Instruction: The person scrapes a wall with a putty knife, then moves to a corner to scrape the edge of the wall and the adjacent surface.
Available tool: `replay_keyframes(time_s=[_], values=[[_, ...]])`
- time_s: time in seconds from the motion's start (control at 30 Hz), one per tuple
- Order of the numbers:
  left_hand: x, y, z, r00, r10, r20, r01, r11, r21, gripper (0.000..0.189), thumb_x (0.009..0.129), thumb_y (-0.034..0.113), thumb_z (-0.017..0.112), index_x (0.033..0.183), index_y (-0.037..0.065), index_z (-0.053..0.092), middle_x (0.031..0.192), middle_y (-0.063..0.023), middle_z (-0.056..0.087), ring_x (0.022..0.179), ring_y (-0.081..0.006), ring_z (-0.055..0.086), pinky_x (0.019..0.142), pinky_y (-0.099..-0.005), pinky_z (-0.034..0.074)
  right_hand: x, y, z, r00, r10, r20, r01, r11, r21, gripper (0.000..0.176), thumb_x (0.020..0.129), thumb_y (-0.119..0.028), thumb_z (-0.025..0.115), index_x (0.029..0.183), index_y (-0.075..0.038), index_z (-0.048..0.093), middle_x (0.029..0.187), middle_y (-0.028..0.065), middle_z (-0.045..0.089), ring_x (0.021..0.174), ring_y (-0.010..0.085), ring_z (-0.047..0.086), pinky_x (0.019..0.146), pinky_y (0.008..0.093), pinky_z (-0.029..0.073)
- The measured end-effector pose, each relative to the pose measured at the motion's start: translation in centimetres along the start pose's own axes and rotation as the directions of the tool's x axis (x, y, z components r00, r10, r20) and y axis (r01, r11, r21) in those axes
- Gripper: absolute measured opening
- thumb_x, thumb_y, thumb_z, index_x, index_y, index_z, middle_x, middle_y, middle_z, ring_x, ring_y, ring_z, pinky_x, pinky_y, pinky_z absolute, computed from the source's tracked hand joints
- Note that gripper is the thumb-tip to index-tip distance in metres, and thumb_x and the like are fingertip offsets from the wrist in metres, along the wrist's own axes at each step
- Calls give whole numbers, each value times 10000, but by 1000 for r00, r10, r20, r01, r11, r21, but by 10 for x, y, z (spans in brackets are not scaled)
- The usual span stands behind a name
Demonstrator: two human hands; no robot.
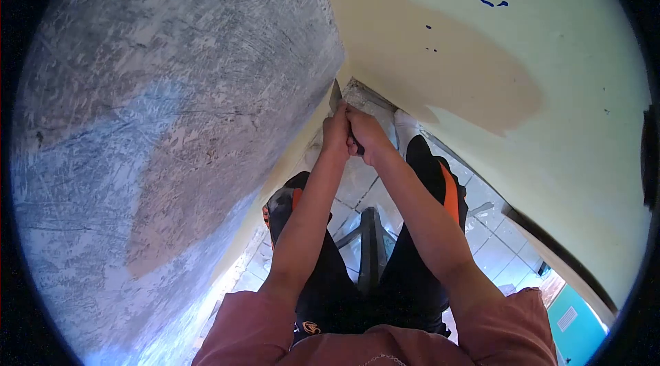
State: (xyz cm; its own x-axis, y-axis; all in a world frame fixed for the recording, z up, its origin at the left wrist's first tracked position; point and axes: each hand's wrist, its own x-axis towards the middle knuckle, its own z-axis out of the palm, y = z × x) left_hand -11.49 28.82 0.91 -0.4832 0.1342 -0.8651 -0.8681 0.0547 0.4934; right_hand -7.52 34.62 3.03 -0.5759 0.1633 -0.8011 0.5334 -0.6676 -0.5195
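Both hands are together near the corner where two walls meet. My left hand [336, 131] is closed around a tool whose flat metal blade [335, 96] points up toward the corner, against the lower edge of the grey wall [206, 91]. Beside it, touching, my right hand [366, 134] wraps the dark handle [357, 147], whose end shows between the two palms. The fingers of both hands are partly hidden.
A cream wall [481, 57] with small dark marks rises on the right. Below are white floor tiles [354, 177], my knees in black trousers and a dark grey bar [371, 242] between my legs. A turquoise surface [577, 325] stands at the lower right.
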Motion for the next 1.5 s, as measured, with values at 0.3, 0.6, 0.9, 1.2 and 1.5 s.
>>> replay_keyframes(time_s=[0.3,0.6,0.9,1.2,1.5], values=[[-8,-5,2,999,-27,-31,25,997,-68,387,782,421,517,598,84,464,430,9,376,287,-85,315,240,-250,214,-19,-9,-2,999,-33,41,37,995,-93,341,864,-185,356,1181,-131,470,521,-19,420,365,62,353,297,205,261],[-15,-9,5,992,75,-99,-79,996,-42,409,781,424,516,611,55,474,456,-10,409,300,-84,337,262,-253,227,-27,-11,-2,999,13,49,-11,999,-37,256,865,-215,372,1045,-122,528,515,-13,418,353,60,346,278,198,248],[-15,-7,0,995,67,-77,-66,998,15,415,778,432,526,608,57,473,459,-5,415,299,-85,338,261,-252,240,-21,-1,-2,999,-9,44,8,1000,14,267,861,-194,368,1066,-131,528,525,-17,423,359,62,349,289,203,246],[-4,-14,0,998,54,-40,-56,997,-56,398,789,427,519,576,96,461,422,12,377,278,-88,312,242,-250,213,-14,0,-5,998,-4,63,4,1000,1,351,857,-169,356,1186,-122,470,537,-8,442,348,79,349,298,235,275],[-10,-7,3,997,48,-62,-49,999,-6,423,796,439,502,553,98,443,424,5,377,274,-99,325,237,-263,215,-14,-5,-2,999,-3,45,6,998,-55,376,856,-156,357,1222,-122,437,526,-8,438,348,70,355,297,220,280]])
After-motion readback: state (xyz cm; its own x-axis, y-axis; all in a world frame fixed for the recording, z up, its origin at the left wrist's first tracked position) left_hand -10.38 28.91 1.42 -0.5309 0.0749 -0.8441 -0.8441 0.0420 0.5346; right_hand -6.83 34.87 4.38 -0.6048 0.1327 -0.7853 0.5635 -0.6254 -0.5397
